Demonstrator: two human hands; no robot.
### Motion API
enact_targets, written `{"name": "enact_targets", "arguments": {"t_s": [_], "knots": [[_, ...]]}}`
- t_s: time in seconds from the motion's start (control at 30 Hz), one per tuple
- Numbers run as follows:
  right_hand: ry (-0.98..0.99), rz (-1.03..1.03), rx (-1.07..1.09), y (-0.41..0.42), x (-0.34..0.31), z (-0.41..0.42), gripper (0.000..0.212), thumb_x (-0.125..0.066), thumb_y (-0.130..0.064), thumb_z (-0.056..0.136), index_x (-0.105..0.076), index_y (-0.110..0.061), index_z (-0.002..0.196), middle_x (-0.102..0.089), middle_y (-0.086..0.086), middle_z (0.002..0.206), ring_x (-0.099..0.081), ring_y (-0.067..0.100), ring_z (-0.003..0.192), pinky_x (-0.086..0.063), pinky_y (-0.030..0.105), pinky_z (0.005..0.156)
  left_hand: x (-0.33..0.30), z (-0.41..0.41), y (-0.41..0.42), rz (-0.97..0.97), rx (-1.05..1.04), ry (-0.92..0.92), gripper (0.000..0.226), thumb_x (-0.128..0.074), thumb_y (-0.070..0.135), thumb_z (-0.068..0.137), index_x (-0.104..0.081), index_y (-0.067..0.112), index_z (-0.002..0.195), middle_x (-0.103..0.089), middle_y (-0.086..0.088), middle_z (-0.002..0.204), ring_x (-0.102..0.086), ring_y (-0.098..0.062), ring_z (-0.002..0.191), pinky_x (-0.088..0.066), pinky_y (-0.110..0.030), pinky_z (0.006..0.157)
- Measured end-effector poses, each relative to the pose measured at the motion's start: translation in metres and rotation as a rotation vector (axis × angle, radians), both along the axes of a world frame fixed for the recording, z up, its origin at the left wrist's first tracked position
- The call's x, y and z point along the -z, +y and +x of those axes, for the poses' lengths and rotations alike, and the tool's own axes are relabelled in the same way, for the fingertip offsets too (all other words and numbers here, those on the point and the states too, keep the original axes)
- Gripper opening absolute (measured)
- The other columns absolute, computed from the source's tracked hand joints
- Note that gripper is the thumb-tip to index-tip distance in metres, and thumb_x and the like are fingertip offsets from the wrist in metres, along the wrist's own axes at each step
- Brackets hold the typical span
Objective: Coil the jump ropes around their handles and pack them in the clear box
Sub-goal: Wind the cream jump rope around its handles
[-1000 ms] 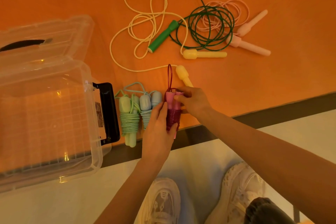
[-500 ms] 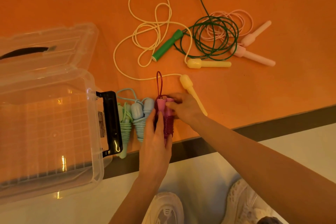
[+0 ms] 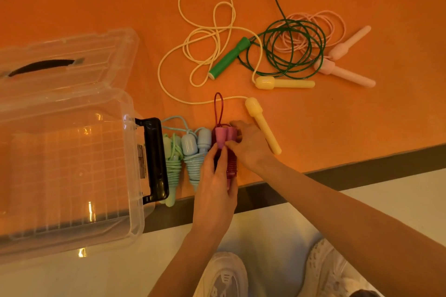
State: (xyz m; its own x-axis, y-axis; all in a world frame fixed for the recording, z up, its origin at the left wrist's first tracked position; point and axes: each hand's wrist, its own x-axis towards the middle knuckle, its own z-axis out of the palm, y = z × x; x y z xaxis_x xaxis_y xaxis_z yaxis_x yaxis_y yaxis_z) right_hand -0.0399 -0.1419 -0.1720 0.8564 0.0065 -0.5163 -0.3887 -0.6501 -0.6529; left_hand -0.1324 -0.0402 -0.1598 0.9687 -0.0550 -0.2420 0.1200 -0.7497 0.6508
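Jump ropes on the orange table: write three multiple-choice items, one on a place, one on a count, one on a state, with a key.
1. Where does the mint green bundle lie?
A. Inside the clear box
B. Beside the box's black latch
C. On the floor

2. How many ropes lie loose, uncoiled?
A. One
B. Three
C. Five

3. What state is the magenta rope in?
A. Wound round its handles, one loop sticking out
B. Fully stretched out
C. Packed away

Key: 1 B, it lies against the black latch of the clear box. 2 B, cream, dark green and pale pink. 3 A, left hand and right hand hold it.
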Motion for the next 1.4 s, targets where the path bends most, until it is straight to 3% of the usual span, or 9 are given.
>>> {"name": "enact_targets", "arguments": {"t_s": [0.13,0.3,0.5,0.73,0.83,1.0,1.17,1.3,1.4], "knots": [[0.015,0.024,-0.054,-0.011,-0.007,-0.001,0.051,-0.057,-0.013,0.091,-0.044,-0.015,0.140,-0.052,0.010,0.136,-0.054,0.022,0.119,-0.045,0.032,0.100,-0.001,-0.002,-0.004,-0.041,-0.010,-0.009,0.068,-0.062,0.017,0.091,-0.029,0.027,0.150,-0.020,0.007,0.155,-0.021,-0.009,0.142,-0.024,-0.017,0.105],[-0.050,0.033,-0.026,-0.037,-0.018,0.000,0.040,-0.057,-0.017,0.092,-0.053,-0.017,0.132,-0.058,0.003,0.129,-0.055,0.008,0.097,-0.042,0.018,0.080,-0.009,0.004,-0.013,-0.115,-0.012,-0.047,0.071,-0.061,0.019,0.091,-0.025,0.034,0.150,-0.016,0.014,0.155,-0.019,-0.003,0.141,-0.023,-0.004,0.098],[-0.249,-0.124,0.082,-0.071,-0.024,0.009,0.042,-0.070,-0.021,0.083,-0.058,-0.018,0.123,-0.050,0.003,0.122,-0.061,0.017,0.094,-0.052,0.034,0.082,-0.019,0.027,-0.025,-0.190,-0.022,-0.044,0.067,-0.058,0.024,0.093,-0.024,0.034,0.150,-0.011,0.015,0.157,-0.006,-0.001,0.145,-0.014,-0.011,0.108],[-0.038,-0.373,0.036,-0.066,-0.005,0.003,0.056,-0.074,-0.037,0.077,-0.047,-0.017,0.122,-0.044,0.005,0.121,-0.056,0.026,0.103,-0.047,0.038,0.077,-0.024,0.061,-0.039,-0.320,-0.170,0.008,0.056,-0.062,0.030,0.089,-0.042,0.024,0.141,-0.036,0.006,0.146,-0.032,0.000,0.131,-0.017,0.003,0.098],[-0.035,-0.431,-0.024,-0.064,0.004,0.003,0.037,-0.067,-0.030,0.084,-0.049,-0.017,0.114,-0.050,0.005,0.116,-0.057,0.026,0.102,-0.046,0.037,0.074,-0.021,0.065,-0.039,-0.361,-0.189,0.067,0.058,-0.064,0.029,0.087,-0.042,0.024,0.140,-0.041,0.004,0.142,-0.039,-0.005,0.129,-0.028,-0.011,0.106],[0.014,-0.065,0.169,-0.073,0.002,0.010,0.024,-0.064,-0.011,0.086,-0.058,-0.011,0.109,-0.062,0.010,0.102,-0.062,0.028,0.085,-0.055,0.040,0.072,-0.018,0.064,-0.041,-0.428,-0.250,0.210,0.067,-0.060,0.044,0.081,-0.041,0.024,0.142,-0.043,0.004,0.140,-0.043,-0.008,0.128,-0.037,-0.034,0.109],[-0.139,0.489,0.380,-0.073,-0.049,0.008,0.019,-0.062,-0.002,0.088,-0.059,-0.009,0.105,-0.065,0.011,0.097,-0.063,0.022,0.081,-0.056,0.026,0.058,-0.026,0.066,-0.045,-0.633,-0.324,0.268,0.047,-0.062,0.030,0.091,-0.050,0.023,0.136,-0.053,0.011,0.133,-0.049,0.001,0.122,-0.041,-0.011,0.095],[-0.157,0.564,0.358,-0.076,-0.078,-0.004,0.022,-0.063,-0.005,0.087,-0.062,-0.015,0.107,-0.069,0.002,0.096,-0.066,0.018,0.085,-0.056,0.026,0.061,-0.050,0.069,-0.048,-0.789,-0.323,0.196,0.045,-0.055,0.038,0.088,-0.057,0.020,0.129,-0.058,0.017,0.124,-0.052,0.016,0.110,-0.039,0.000,0.081],[-0.129,0.516,0.213,-0.074,-0.089,-0.012,0.022,-0.064,-0.006,0.087,-0.064,-0.018,0.104,-0.070,0.000,0.094,-0.067,0.019,0.083,-0.057,0.028,0.065,-0.060,0.074,-0.051,-0.872,-0.293,0.180,0.036,-0.055,0.030,0.090,-0.059,0.020,0.124,-0.065,0.013,0.113,-0.059,0.009,0.104,-0.044,-0.005,0.076]]}}
